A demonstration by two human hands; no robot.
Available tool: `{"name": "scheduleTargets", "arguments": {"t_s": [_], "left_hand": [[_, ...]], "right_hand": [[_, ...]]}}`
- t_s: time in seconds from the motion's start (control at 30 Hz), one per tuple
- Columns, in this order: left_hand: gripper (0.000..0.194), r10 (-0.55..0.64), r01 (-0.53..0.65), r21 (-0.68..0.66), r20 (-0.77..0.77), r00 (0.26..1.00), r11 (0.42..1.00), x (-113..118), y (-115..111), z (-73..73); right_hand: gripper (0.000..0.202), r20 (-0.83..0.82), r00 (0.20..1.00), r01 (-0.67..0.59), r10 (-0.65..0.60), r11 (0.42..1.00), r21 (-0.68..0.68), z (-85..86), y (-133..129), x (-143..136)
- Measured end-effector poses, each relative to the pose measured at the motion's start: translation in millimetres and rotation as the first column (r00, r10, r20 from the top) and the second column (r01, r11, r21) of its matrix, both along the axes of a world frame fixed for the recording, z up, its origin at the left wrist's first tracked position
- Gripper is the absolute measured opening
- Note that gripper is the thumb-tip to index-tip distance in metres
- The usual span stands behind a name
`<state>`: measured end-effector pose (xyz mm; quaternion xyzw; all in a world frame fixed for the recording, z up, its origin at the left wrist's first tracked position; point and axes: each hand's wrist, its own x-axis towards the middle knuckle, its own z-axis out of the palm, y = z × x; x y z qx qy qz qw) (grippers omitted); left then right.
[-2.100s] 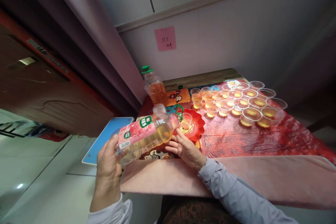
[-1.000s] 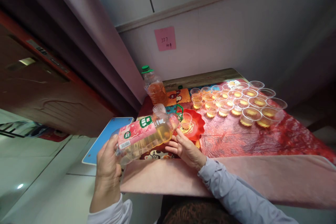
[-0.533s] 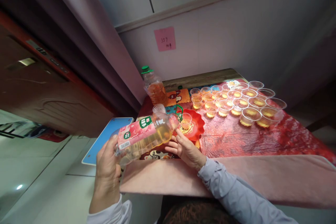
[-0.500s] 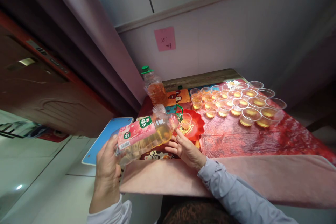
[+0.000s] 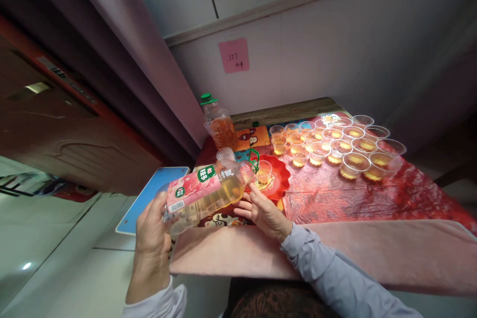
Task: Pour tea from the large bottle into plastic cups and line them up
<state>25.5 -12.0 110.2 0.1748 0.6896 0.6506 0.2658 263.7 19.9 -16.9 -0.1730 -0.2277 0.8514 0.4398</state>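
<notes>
My left hand grips the base of a large clear bottle with a pink label and amber liquid. The bottle is tipped nearly flat, its neck over a small clear cup that stands on a red scalloped dish. My right hand lies under the bottle's neck at the dish's near rim, fingers apart and touching the bottle.
Several clear cups holding amber liquid stand in rows on the red cloth. A second bottle with a green cap is upright at the table's far left by the wall. A blue board lies left of the table.
Almost nothing differs: the bottle stays tipped over the cup on the dish and both hands keep their places.
</notes>
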Motion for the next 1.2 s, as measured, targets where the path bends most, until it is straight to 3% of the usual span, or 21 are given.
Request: {"name": "scheduleTargets", "arguments": {"t_s": [0.5, 0.8, 1.2], "left_hand": [[0.025, 0.004, -0.004, 0.003, 0.0, 1.0, 1.0, 4.2, -0.2, 4.2], [0.028, -0.003, 0.003, 0.003, -0.017, 1.0, 1.0, -0.6, 0.5, 0.4], [0.031, -0.02, 0.02, 0.01, -0.001, 1.0, 1.0, -2.5, 0.5, -3.8]], "right_hand": [[0.126, -0.015, 1.0, -0.001, 0.0, 1.0, -0.028, -3.9, 0.5, -1.0], [0.12, -0.008, 1.0, 0.0, 0.0, 1.0, -0.016, -1.6, 0.4, -1.1], [0.129, -0.03, 1.0, 0.005, -0.006, 1.0, -0.02, -0.5, 0.3, -0.6]]}}
